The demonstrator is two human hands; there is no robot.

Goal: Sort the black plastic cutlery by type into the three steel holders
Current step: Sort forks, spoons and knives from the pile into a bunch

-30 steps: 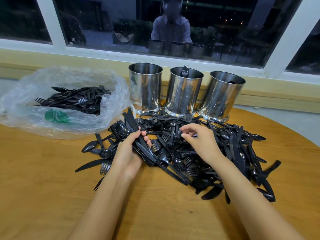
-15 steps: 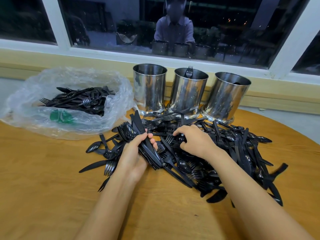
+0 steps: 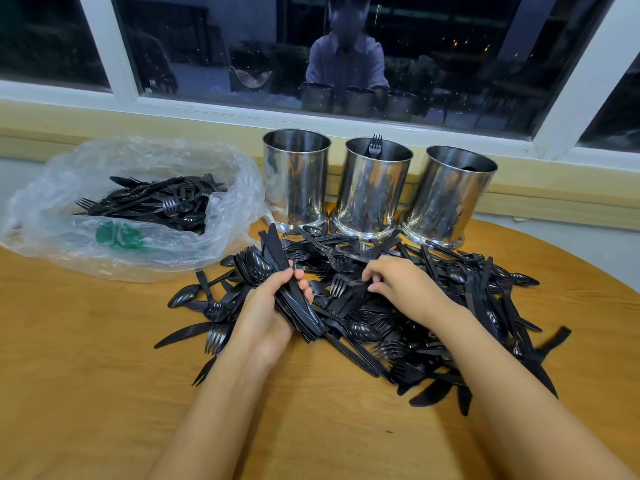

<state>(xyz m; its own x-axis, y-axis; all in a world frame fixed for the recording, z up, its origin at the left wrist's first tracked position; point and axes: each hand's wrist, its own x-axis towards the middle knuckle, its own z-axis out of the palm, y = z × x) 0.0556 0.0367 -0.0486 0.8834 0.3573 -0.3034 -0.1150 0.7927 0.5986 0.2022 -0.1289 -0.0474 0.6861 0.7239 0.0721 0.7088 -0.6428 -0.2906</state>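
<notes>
Gripping cutlery bundle (image 3: pixel 273 252), L hand (image 3: pixel 265 313) fingers (image 3: pixel 304 289) wrapped | R hand (image 3: pixel 401 282) prob. pinching piece (image 3: pixel 356 291) in pile (image 3: pixel 467 306)

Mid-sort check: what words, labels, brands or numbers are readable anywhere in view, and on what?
No text can be read in this view.
green print on the plastic bag: too blurred and crumpled to read.
pale mark low on the window pane: too small to read.
steel holders and black cutlery: no markings visible.
</notes>
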